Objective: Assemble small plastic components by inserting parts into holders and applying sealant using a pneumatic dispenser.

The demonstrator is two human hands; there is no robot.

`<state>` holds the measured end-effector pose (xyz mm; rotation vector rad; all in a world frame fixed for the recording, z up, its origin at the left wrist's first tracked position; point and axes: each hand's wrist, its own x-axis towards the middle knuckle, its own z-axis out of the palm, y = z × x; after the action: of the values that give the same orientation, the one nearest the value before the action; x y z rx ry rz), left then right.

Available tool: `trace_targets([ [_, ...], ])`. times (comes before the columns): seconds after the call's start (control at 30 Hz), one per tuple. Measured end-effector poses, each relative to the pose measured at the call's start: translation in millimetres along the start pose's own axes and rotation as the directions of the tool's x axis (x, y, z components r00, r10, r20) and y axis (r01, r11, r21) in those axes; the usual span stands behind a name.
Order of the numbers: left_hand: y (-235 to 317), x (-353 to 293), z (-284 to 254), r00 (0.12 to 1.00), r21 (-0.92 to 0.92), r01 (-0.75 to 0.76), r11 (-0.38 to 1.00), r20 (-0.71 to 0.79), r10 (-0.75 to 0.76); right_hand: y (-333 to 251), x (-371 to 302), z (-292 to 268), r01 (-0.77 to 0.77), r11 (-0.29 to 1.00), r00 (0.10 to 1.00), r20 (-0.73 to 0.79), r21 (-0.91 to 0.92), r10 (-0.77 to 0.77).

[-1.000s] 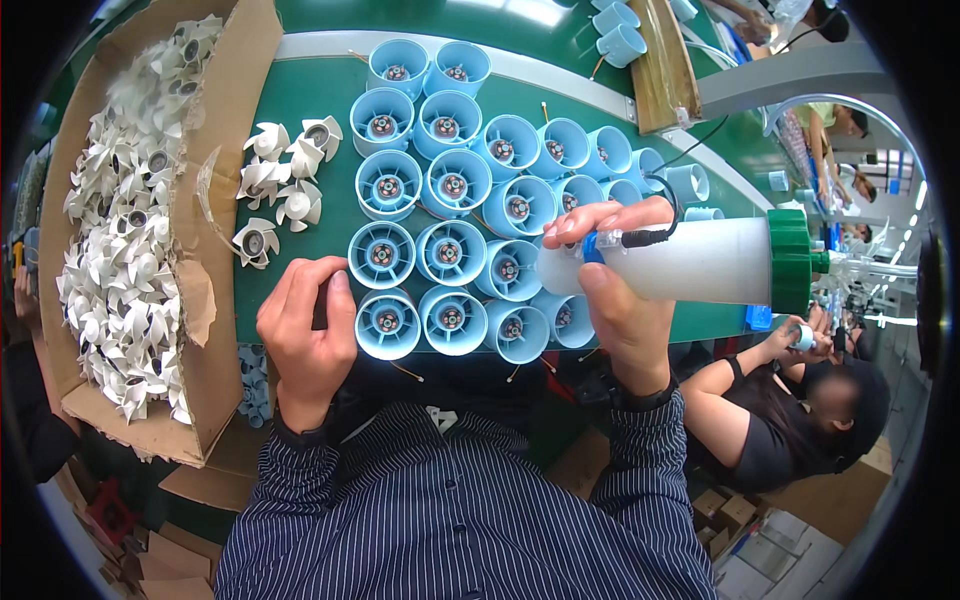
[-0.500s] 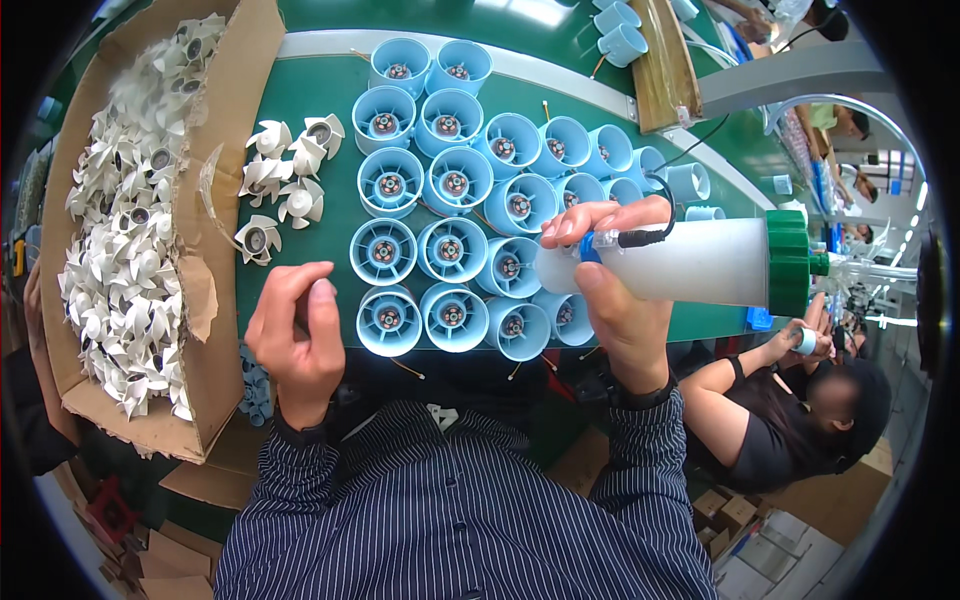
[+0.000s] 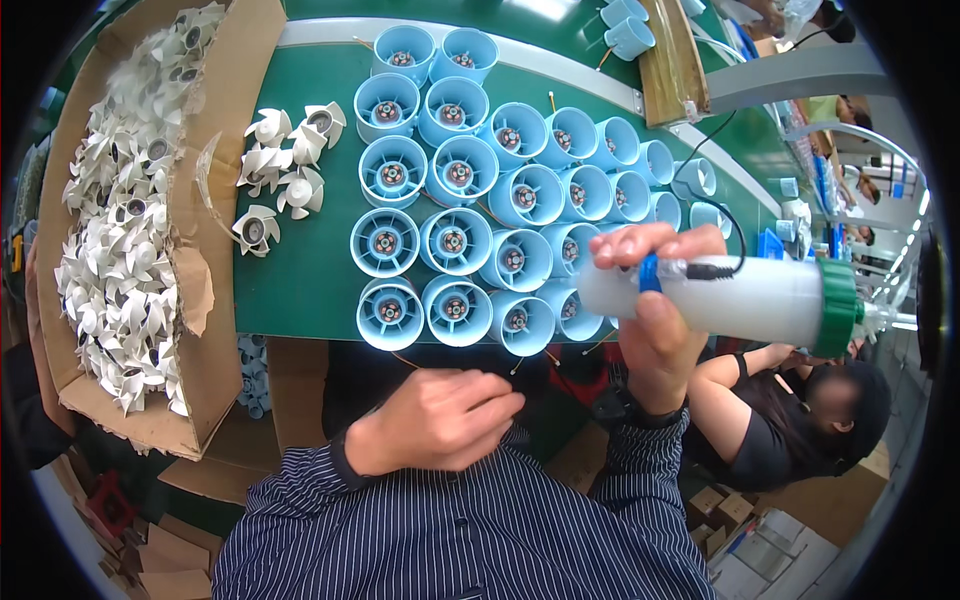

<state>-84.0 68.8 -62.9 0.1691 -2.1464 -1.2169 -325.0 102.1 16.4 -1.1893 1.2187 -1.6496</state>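
My right hand [image 3: 660, 290] grips a white dispensing syringe [image 3: 752, 300] with a green end cap, a blue band and a black cable. The syringe lies nearly level, its front end over the rightmost cups of the near row. My left hand [image 3: 440, 420] is in front of the table's near edge, its fingers curled together and no object showing in them. Several light blue cylindrical housings [image 3: 452, 240] stand in rows, open ends up, each with spokes and a small round motor board inside.
At left, a cardboard box [image 3: 222, 230] holds many white fan impellers [image 3: 125, 250]. Several loose impellers [image 3: 300, 190] lie on the green table [image 3: 300, 290]. A wooden board [image 3: 672, 60] and grey metal arm [image 3: 790, 80] are at far right. Another person [image 3: 760, 420] sits at right.
My left hand has moved right and toward me, from beside the housings to in front of the table edge. My right hand has carried the syringe right and slightly nearer.
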Motion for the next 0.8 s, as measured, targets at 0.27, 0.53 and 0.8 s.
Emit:
trace_targets([
  [0.27, -14.7, 0.5, 8.4, 0.984, 0.126, 0.173, 0.977, -0.058, -0.167, 5.9, -29.8, 5.5, 0.042, 0.999, 0.997, 0.060, 0.033, -0.044],
  [0.53, -15.9, 0.4, 9.0, 0.979, 0.087, 0.202, 0.976, -0.060, -0.197, 14.8, -34.1, 9.0, 0.002, 0.997, 1.000, 0.008, 0.076, -0.002],
  [0.8, -16.6, -1.3, 9.8, 0.978, 0.082, 0.200, 0.976, -0.068, -0.195, 16.5, -34.8, 7.8, 0.012, 0.999, 1.000, -0.005, 0.048, -0.012],
])
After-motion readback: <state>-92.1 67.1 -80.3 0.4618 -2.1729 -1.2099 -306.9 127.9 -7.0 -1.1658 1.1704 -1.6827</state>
